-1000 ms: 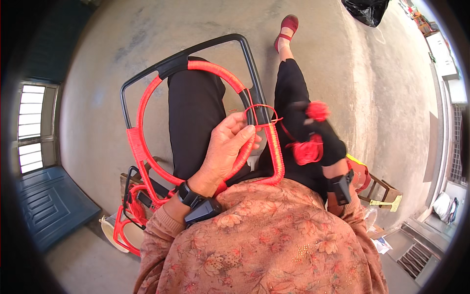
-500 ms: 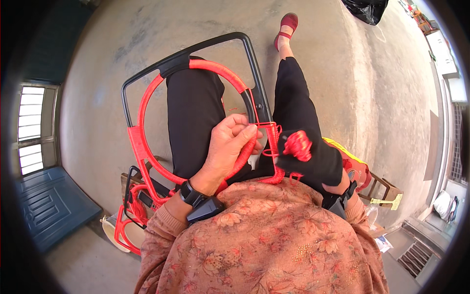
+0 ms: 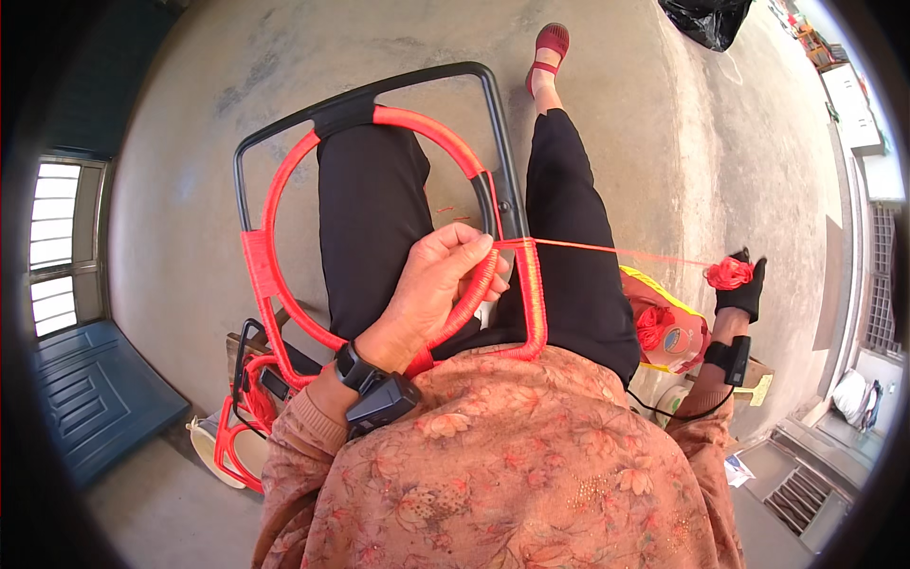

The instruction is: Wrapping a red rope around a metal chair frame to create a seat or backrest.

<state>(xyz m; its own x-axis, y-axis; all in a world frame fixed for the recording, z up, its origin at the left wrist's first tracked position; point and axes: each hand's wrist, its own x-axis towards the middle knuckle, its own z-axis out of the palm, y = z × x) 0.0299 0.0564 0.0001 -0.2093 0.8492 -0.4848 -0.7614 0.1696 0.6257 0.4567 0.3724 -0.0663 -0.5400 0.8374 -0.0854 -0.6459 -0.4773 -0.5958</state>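
A black frame (image 3: pixel 498 109) with an inner ring (image 3: pixel 273 213), both partly wrapped in red cord, lies over my left thigh. My bare left hand (image 3: pixel 441 275) pinches the ring's right side, thumb and fingers closed where the wrapping ends at a bare black stretch. From there a taut red cord (image 3: pixel 607 248) runs to the right. My right hand (image 3: pixel 739 296), in a black glove and stretched far out to the right, holds a bundle of red cord (image 3: pixel 729 273). Its fingers are partly hidden behind the bundle.
A red and yellow bag (image 3: pixel 678 332) with more red cord stands by my right knee. Another red-wrapped frame (image 3: pixel 227 441) rests on a pale bucket (image 3: pixel 203 438) at my lower left. A black plastic bag (image 3: pixel 706 21) lies on the far floor.
My right hand has swung from beside the frame far out to the right with the cord bundle. The loose loops at the frame have drawn into a straight line. My left hand stays put.
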